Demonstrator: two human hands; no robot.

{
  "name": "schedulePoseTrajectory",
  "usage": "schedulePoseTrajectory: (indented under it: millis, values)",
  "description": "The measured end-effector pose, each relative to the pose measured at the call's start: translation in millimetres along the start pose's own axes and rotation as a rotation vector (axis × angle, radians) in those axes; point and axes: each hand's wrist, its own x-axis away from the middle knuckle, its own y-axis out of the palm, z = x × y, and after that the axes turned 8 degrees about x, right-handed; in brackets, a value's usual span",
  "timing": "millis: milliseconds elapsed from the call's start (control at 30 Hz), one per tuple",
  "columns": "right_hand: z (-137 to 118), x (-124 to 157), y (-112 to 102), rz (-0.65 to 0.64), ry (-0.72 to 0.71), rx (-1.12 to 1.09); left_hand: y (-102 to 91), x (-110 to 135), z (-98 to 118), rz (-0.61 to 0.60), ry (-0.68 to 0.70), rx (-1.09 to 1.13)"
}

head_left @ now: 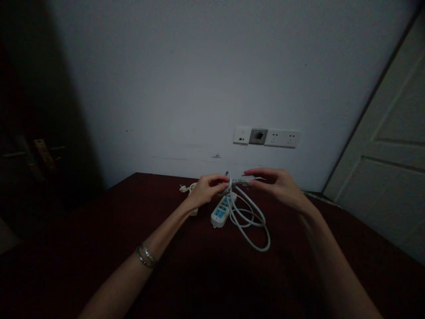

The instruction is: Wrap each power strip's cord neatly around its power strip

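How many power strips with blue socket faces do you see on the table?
1. The power strip lies on the table, its far end partly behind the white cord. Another could be hidden: the left hand partly covers a pale object.

Open room lies on the near counter (206,279), this side of the cable (264,250), and to the left of the plug (183,188). Between left grip (207,188) and right grip (280,186), cable bars the way; its loops also obstruct the right side of the strip (218,217). Beyond the counter's far edge, the wall (182,88) stops any reach.
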Motion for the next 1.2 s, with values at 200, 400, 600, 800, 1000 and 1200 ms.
schedulePoseTrajectory:
  millis: [200,400,600,800,1000,1200]
  values:
    - [6,-3,-1,0.047,-0.033,-0.046,6.7,1,-3,-0.092,0.027,-0.072]
    - [0,0,-1,-0.004,-0.041,0.026,8.3,2,-1,-0.154,0.055,-0.028]
    - [-9,2,11,-0.041,-0.122,0.183,8.1,0,1,-0.145,0.055,0.081]
    - [-8,-1,16,-0.043,-0.158,0.134,-0.8,-3,2,-0.130,0.033,0.124]
    - [4,-6,13,-0.108,-0.119,0.084,-6.5,-2,9,-0.261,0.020,0.102]
    - [1,-6,14,-0.267,-0.205,0.206,-11.4,-1,11,-0.366,0.029,-0.005]
